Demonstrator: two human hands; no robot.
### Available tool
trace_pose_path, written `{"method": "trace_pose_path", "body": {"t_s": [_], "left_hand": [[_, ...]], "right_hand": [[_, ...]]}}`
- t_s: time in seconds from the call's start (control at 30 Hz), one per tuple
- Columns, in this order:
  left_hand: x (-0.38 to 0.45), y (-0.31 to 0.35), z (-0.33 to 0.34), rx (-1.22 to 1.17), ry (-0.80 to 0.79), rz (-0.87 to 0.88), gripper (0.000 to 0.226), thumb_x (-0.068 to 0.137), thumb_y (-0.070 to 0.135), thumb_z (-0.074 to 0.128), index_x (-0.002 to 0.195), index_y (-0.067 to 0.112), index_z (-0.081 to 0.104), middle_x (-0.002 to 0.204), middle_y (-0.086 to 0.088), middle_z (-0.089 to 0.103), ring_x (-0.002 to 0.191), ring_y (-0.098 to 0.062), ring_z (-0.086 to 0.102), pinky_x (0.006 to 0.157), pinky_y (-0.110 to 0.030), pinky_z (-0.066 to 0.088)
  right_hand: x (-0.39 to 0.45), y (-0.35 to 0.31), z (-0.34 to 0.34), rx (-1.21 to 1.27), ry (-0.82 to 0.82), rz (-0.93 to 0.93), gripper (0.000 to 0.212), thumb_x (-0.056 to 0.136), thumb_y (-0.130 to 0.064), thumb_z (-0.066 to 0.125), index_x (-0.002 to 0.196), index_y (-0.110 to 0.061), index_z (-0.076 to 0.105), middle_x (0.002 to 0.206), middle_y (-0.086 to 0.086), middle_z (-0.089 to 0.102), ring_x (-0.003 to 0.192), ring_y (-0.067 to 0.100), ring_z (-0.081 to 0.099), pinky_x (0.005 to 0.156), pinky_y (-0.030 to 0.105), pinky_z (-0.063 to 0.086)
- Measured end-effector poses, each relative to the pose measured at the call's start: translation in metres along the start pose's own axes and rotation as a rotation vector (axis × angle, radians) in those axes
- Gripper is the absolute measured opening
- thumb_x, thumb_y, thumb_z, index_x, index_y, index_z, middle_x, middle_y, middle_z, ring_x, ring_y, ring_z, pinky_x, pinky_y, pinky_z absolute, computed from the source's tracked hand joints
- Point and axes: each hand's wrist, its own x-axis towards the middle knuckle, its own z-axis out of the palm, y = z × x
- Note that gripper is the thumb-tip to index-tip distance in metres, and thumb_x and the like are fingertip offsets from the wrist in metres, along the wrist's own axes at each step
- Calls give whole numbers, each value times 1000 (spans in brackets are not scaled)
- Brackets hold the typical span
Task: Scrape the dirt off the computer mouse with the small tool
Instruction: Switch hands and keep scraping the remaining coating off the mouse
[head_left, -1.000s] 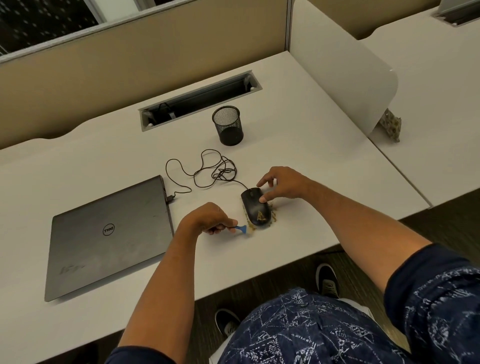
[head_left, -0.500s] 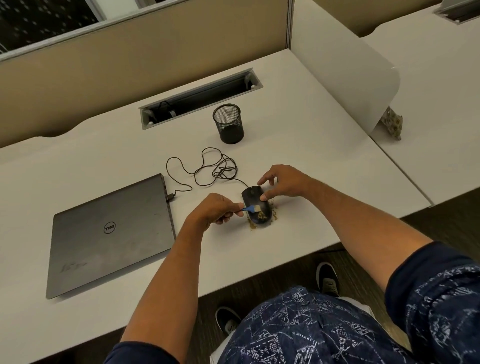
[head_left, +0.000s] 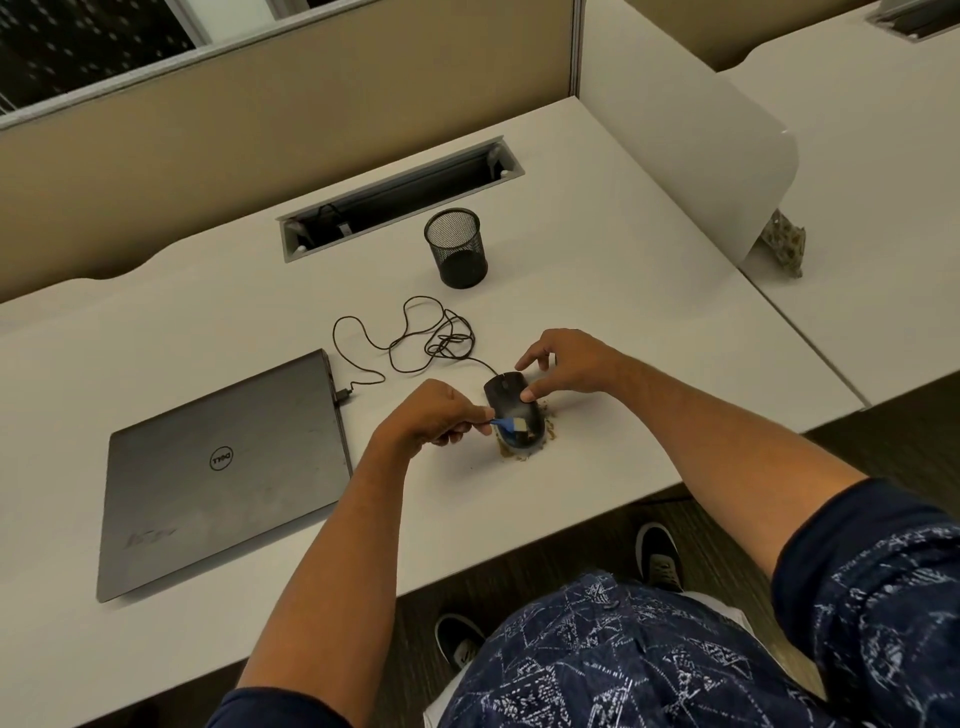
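Right now my left hand pinches the tool against the mouse just right of the laptop; my right hand steadies it. I'd scrape shallow, outward, toward the crumbs.

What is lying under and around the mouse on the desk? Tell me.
Brown crumbs of dirt ring the near end of the mouse on the desk. Whatever lies directly beneath the mouse is covered by its body.

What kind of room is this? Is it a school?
It looks more like an office: a white desk walled by a partition panel, a closed laptop, and a mesh pen cup.
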Motion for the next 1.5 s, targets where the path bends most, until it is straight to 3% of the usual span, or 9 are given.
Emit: {"method": "trace_pose_path", "body": {"t_s": [0.17,0.3,0.47,0.63,0.93,1.2,1.5], "left_hand": [[2,4,8,22,102,81,23,86,26,80,82,3,82,51,-2,57,47,-11,46,47,-20,36],[2,10,16,144,55,139,24,85,24,80,82,1,82,51,1,63,44,-5,50,47,-14,40],[2,18,20,347,-27,68,25,84,25,79,85,0,81,54,2,66,45,-3,57,53,-16,44],[1,19,14,232,36,123,24,85,24,81,82,0,81,49,2,64,38,-2,50,41,-10,36],[-7,20,1,391,-50,-2,20,86,27,80,79,7,81,54,3,64,44,-4,55,46,-16,37],[-9,8,-8,63,35,96,21,85,32,81,81,11,84,58,-4,59,50,-8,52,50,-20,34],[-6,6,-4,356,2,-37,20,89,26,77,82,8,81,54,5,64,44,-3,52,45,-11,36]], "right_hand": [[1,1,-1,-2,0,-5,54,67,-44,89,116,-27,73,98,-7,57,95,14,54,83,34,47],[4,3,1,-10,6,-8,54,65,-47,89,114,-30,73,97,-8,58,91,12,54,81,33,49],[7,7,4,-8,18,4,54,63,-51,89,111,-34,73,94,-12,57,86,9,54,72,27,45],[8,8,5,-8,23,9,52,63,-51,89,110,-35,73,96,-11,58,88,9,54,72,27,46],[6,7,6,7,21,15,52,67,-46,89,114,-30,73,100,-7,59,94,13,55,73,26,43],[4,7,4,13,16,8,52,67,-46,89,113,-31,73,104,-4,60,96,14,55,80,31,47],[3,6,4,25,7,19,52,68,-46,88,115,-29,73,103,-4,60,96,15,56,81,30,48]]}}
